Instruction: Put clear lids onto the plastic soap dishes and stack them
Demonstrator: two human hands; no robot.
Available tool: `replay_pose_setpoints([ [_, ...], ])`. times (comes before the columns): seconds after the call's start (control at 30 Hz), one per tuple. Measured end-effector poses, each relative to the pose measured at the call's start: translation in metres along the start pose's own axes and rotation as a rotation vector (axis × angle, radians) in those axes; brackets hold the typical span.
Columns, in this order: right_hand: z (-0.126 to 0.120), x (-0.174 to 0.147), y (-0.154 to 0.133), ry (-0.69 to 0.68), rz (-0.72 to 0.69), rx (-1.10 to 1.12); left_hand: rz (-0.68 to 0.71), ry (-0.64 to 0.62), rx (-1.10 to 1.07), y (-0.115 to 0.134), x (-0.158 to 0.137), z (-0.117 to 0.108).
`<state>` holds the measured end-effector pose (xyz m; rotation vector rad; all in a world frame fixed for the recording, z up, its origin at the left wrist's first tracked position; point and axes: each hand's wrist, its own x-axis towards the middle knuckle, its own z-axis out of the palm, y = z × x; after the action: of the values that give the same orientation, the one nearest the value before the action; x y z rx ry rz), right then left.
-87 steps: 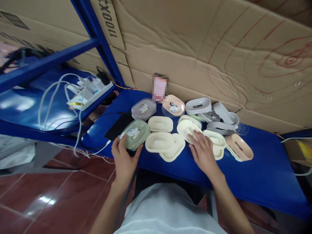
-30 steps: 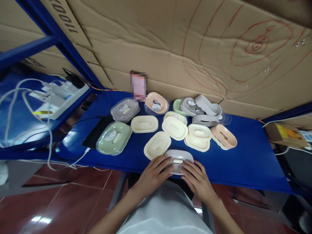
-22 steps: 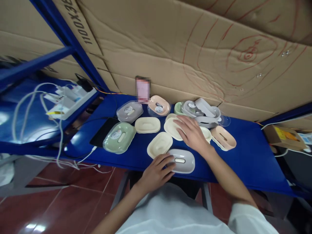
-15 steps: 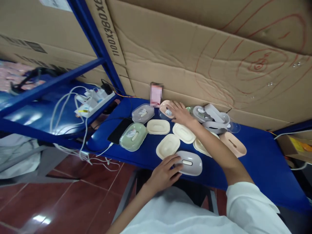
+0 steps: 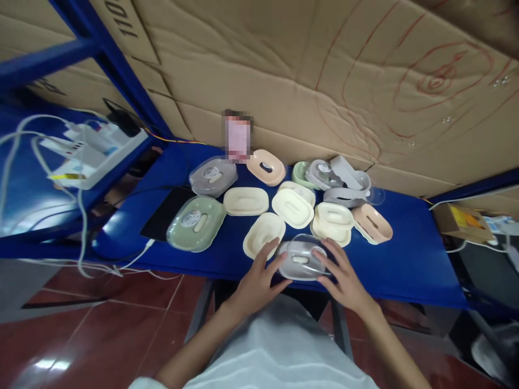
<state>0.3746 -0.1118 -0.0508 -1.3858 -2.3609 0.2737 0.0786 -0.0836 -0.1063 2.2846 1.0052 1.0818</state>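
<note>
At the table's front edge lies a grey soap dish with a white oblong piece in its middle. A clear plastic lid sits over it, slightly askew; whether it is seated I cannot tell. My left hand grips the dish's left side with fingers curved round it. On the other side, my right hand has its fingers on the right edge of the clear lid. Just behind are cream oval trays, some stacked. A peach soap dish without a cover rests near the cardboard.
Lidded green and grey soap dishes stand left, beside a black flat pad. Grey parts pile at back right, near a peach dish. A power strip with cables lies left; cardboard walls the back.
My right hand has come back from the peach dish to the grey dish, bringing the clear lid. The peach dish now stands uncovered. My left hand stays at the grey dish.
</note>
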Motion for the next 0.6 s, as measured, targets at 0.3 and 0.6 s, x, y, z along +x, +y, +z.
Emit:
replay_pose_setpoints([
  [0.3,0.021,0.007,0.002,-0.061,-0.214,-0.082,-0.024,-0.137,-0.005,0.001,0.004,-0.004],
  [0.6,0.021,0.007,0.019,-0.07,-0.253,-0.076,-0.01,-0.168,0.082,0.003,0.015,-0.024],
])
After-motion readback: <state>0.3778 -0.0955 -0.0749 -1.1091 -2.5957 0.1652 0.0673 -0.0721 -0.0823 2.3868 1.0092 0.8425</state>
